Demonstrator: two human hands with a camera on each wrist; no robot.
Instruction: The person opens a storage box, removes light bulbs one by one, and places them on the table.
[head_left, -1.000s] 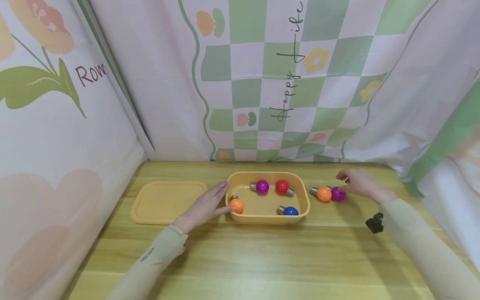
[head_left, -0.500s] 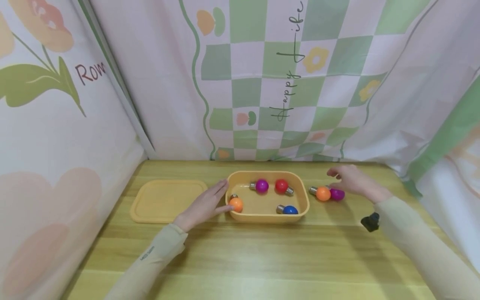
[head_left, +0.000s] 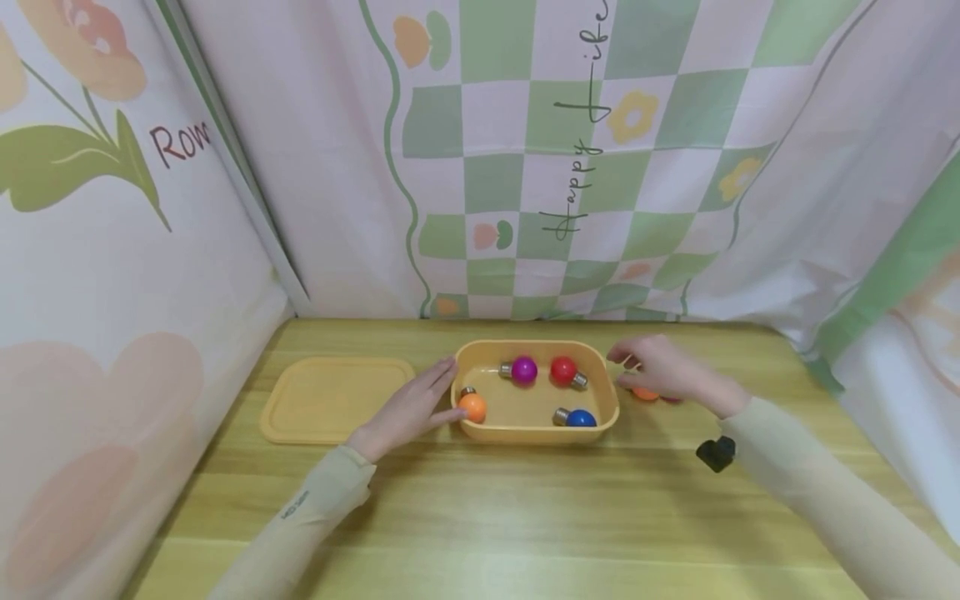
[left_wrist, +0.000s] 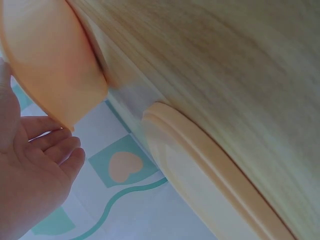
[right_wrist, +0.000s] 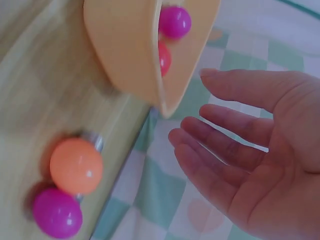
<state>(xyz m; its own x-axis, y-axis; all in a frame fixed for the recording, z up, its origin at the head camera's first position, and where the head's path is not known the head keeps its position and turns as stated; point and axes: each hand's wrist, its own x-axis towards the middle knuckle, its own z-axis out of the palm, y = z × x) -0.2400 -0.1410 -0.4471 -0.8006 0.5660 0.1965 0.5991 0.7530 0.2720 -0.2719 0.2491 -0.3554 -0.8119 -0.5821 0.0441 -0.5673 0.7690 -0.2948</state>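
A yellow rectangular box [head_left: 540, 434] holds small coloured light bulbs: a purple bulb [head_left: 524, 371], a red bulb [head_left: 563, 372], a blue bulb [head_left: 581, 419] and an orange bulb [head_left: 473, 407]. My left hand [head_left: 408, 412] rests its extended fingers and thumb against the box's left end. Just beyond the right end, my right hand [head_left: 667, 368] hovers with loosely bent fingers and holds nothing. Below it, an orange bulb [right_wrist: 76, 166] and a purple bulb [right_wrist: 57, 213] lie side by side on the table; the hand mostly hides them in the head view.
The box's flat yellow lid [head_left: 341, 400] lies on the wooden table [head_left: 480, 517], left of the box and partly behind my left hand. A printed curtain [head_left: 495, 183] hangs along the table's back edge. A black device [head_left: 716, 454] sits at my right wrist.
My right hand has moved left, from above the loose purple bulb to beside the box's right end. My left hand and the bulbs have stayed in place.
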